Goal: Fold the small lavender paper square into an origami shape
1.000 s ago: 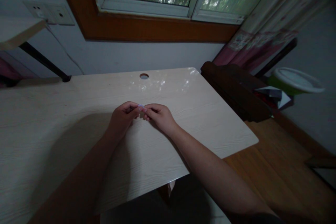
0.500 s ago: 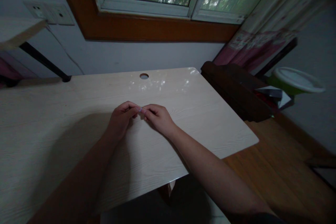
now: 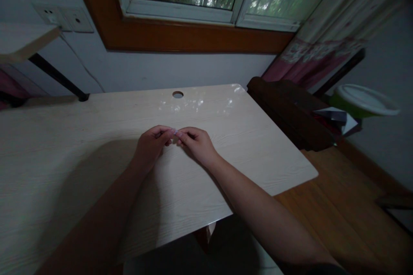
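Observation:
Above the middle of the pale wooden desk [image 3: 238,150], my two hands meet fingertip to fingertip. Between them is a tiny whitish-purple piece [image 3: 175,131], too small to name and mostly covered by the fingers. My left hand [image 3: 153,141] is closed, thumb and forefinger pinching one side of the piece. From the other side my right hand [image 3: 197,142] pinches it the same way, its remaining fingers curled underneath. Both forearms reach in from the near edge, and a shadow falls on the desk to the left.
A round cable hole [image 3: 177,94] lies near the desk's back edge. At the left a black leg [image 3: 60,76] holds up a raised shelf [image 3: 29,41]. Beyond the right edge are a dark wooden piece of furniture [image 3: 287,107] and a green-and-white tub [image 3: 363,101].
The fingertips have shifted very slightly to the right with the small piece still between them. The camera view has tilted a little. Otherwise the hands keep the same pose.

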`<state>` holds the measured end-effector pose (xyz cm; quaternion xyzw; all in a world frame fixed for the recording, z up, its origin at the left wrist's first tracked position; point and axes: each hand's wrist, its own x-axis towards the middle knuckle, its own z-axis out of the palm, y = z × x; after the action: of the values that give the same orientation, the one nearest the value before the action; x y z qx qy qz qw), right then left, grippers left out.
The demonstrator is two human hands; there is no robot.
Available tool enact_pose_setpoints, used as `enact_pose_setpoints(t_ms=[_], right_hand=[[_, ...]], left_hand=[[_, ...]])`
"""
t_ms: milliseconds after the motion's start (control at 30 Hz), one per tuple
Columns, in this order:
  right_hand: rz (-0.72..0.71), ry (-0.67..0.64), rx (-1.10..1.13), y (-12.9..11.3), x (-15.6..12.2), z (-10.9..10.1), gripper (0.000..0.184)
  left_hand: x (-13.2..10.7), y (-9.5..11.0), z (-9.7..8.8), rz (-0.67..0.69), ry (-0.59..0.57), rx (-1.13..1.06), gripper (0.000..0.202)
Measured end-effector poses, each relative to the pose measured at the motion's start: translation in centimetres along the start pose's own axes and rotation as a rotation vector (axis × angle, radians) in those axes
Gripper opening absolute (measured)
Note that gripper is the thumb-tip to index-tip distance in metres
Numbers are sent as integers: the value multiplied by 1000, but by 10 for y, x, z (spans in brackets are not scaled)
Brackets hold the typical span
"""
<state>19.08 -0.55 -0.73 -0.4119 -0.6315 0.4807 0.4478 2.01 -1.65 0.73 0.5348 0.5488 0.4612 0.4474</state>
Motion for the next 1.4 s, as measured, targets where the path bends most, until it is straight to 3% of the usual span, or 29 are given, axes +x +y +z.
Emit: enact_pose_setpoints(t_ms=[333, 533, 633, 1067, 1233, 1400], right_hand=[[9, -26, 23, 3, 1, -1, 28], [-110, 116, -123, -3, 1, -2, 19], [-145, 95, -133, -5, 2, -4, 17], [-80, 162, 27, 1, 5, -8, 11], [-126, 142, 16, -4, 4, -7, 8], [-238, 156, -108, -13, -1, -7, 7]], left_hand=[[-3, 3, -1, 2, 26, 18, 27], [-2, 3, -2, 41, 2, 59, 25], [-1, 1, -2, 72, -45, 86, 21], [2, 0, 3, 46, -74, 19, 21], [0, -1, 1, 133, -56, 66, 21], [-3, 3, -3, 377, 32, 276, 15]])
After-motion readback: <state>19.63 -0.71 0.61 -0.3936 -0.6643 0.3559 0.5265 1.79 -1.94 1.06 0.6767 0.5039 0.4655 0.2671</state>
